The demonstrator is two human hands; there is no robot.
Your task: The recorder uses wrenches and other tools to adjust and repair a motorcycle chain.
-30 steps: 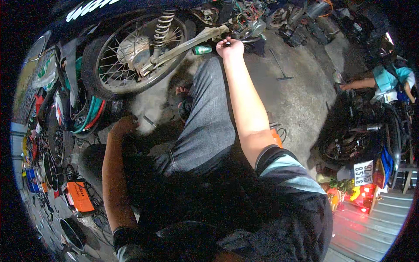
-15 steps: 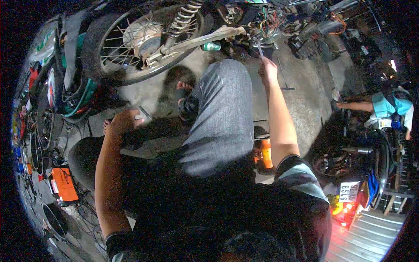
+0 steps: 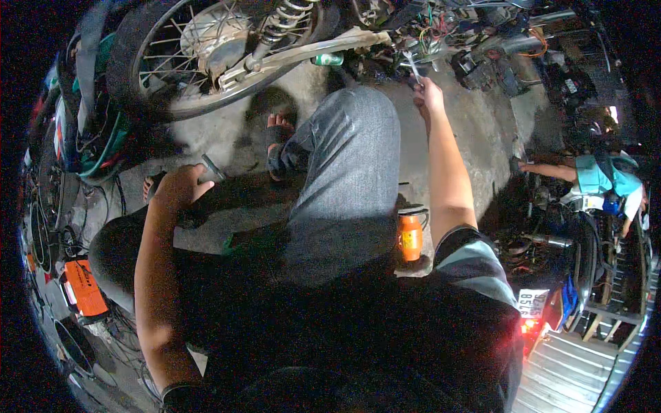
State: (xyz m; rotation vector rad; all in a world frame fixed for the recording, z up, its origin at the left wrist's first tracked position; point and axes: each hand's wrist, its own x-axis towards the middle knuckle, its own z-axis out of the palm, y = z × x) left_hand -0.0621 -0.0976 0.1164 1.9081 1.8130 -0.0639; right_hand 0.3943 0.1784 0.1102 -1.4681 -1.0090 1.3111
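My right hand (image 3: 431, 95), arm stretched forward, is closed around a silver open-end wrench (image 3: 412, 65). The wrench's jaw end points up toward the wiring and frame parts of a partly dismantled motorcycle (image 3: 310, 49); I cannot tell whether it touches them. My left hand (image 3: 180, 186) rests near my left knee, its fingers closed on a short dark metal bar (image 3: 213, 168). The rest of that bar is hidden by the hand. Ahead of my raised knee is the motorcycle's spoked wheel (image 3: 124, 76) with its spring shock absorber (image 3: 282, 27).
A green can (image 3: 328, 60) lies by the swingarm. An orange bottle (image 3: 410, 237) stands right of my leg, and an orange case (image 3: 86, 289) sits at left. Another person (image 3: 599, 175) is at right, near a motorcycle with a lit red tail light (image 3: 530, 327). Loose parts (image 3: 506, 72) lie ahead.
The whole view has shifted slightly. My right hand still holds the wrench, its jaw end now showing more clearly. My left hand keeps the bar, with the wrist turned a little.
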